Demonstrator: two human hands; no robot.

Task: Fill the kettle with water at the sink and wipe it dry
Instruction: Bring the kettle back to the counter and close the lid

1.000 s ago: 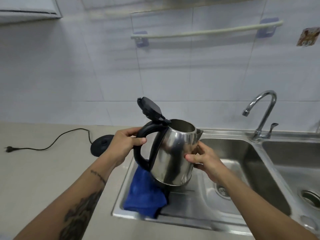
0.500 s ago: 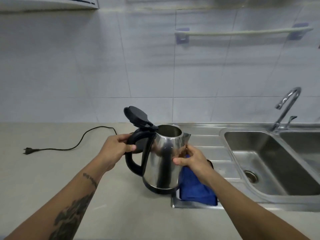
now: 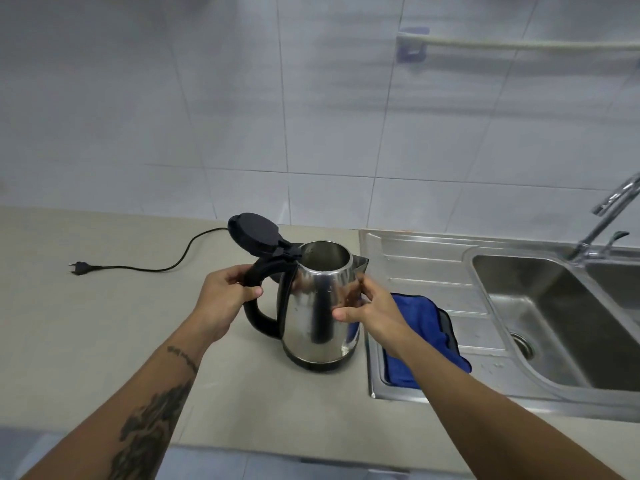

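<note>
A steel kettle [image 3: 317, 310] with a black handle stands upright over the beige counter, left of the sink unit, its black lid [image 3: 254, 234] flipped open. My left hand [image 3: 221, 299] is wrapped around the handle. My right hand [image 3: 367, 308] grips the kettle's right side below the spout. A blue cloth [image 3: 427, 327] lies on the steel drainboard [image 3: 422, 265] just right of the kettle, partly hidden by my right forearm. The sink basin [image 3: 540, 313] and the tap [image 3: 609, 209] are at the far right.
A black power cord with its plug [image 3: 81, 267] trails across the counter [image 3: 104, 323] at the left; the kettle hides what it leads to. A towel rail [image 3: 519, 45] hangs on the tiled wall above the sink. The counter's front edge runs below my forearms.
The kettle has moved left, away from the sink basin, and down toward the counter, both hands still on it. The view has swung left, so the cloth now lies to the kettle's right.
</note>
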